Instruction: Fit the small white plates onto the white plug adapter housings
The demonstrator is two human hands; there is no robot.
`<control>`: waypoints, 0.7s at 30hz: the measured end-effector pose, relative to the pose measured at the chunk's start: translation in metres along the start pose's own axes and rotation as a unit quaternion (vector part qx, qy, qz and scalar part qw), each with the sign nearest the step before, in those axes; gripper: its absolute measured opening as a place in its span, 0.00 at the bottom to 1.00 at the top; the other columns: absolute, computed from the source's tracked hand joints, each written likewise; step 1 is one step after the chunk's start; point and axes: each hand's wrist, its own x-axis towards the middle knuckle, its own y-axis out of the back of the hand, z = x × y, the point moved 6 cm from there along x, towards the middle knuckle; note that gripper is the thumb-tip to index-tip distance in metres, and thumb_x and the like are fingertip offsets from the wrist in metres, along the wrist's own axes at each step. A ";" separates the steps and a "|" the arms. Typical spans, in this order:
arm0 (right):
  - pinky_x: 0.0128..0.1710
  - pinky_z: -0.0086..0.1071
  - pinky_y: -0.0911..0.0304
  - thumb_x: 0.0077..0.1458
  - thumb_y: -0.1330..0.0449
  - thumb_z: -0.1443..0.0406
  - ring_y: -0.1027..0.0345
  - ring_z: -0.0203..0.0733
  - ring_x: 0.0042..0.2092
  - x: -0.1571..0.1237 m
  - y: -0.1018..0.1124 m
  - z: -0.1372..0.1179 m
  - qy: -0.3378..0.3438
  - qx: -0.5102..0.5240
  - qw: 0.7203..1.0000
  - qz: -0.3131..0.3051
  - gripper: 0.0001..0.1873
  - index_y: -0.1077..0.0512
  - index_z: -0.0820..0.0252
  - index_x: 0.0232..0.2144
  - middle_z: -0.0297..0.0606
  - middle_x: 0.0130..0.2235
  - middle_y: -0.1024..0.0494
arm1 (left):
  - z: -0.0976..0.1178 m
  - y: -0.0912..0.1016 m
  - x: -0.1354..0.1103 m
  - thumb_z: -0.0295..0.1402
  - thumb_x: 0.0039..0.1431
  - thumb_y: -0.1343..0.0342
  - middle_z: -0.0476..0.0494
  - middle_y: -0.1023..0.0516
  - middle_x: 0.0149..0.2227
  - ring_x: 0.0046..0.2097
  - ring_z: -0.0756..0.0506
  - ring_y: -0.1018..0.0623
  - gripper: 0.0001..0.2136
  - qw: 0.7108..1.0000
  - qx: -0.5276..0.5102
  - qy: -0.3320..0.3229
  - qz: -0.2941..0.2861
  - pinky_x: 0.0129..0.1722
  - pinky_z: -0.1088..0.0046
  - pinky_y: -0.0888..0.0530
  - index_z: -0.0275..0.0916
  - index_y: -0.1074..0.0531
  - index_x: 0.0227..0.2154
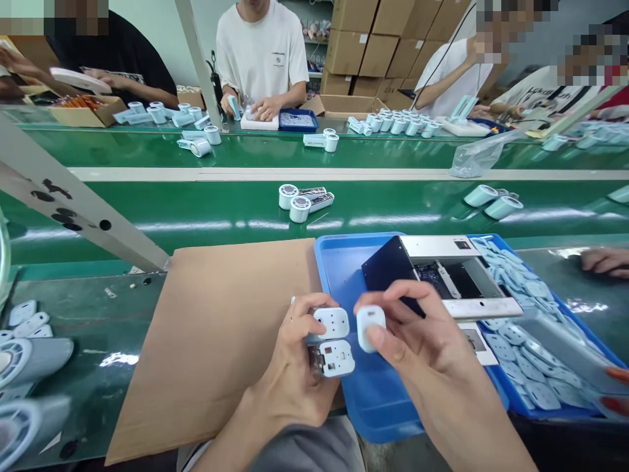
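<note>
My left hand (299, 367) is closed around two pale-blue fan handles, one above the other. The upper handle (333, 322) and the lower handle (338, 358) turn their flat, holed ends to the right; the rest of both is hidden by my fingers. Between thumb and fingers of my right hand (422, 347) is a small pale-blue end cap (369, 328) with a slot in it. The cap is just right of the handle ends, apart from them. Beneath my hands are a brown cardboard sheet (236, 314) and a blue tray (339, 252).
A silver-and-black device (437, 246) lies across the tray. To its right, a blue bin (584, 331) holds many pale-blue plates. Fan parts (299, 208) sit on the green belt (221, 210). A slanted white post (88, 203) and large fan bodies (34, 360) stand left. Co-workers sit opposite.
</note>
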 end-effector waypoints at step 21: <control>0.33 0.23 0.37 0.70 0.23 0.52 0.39 0.32 0.33 -0.035 -0.019 0.015 -0.083 -0.059 0.994 0.027 0.22 0.29 0.60 0.44 0.30 0.33 0.37 | -0.004 -0.001 0.003 0.60 0.77 0.38 0.36 0.22 0.61 0.54 0.39 0.16 0.24 0.999 0.012 -0.038 0.034 0.48 0.57 0.17 0.54 0.38 0.61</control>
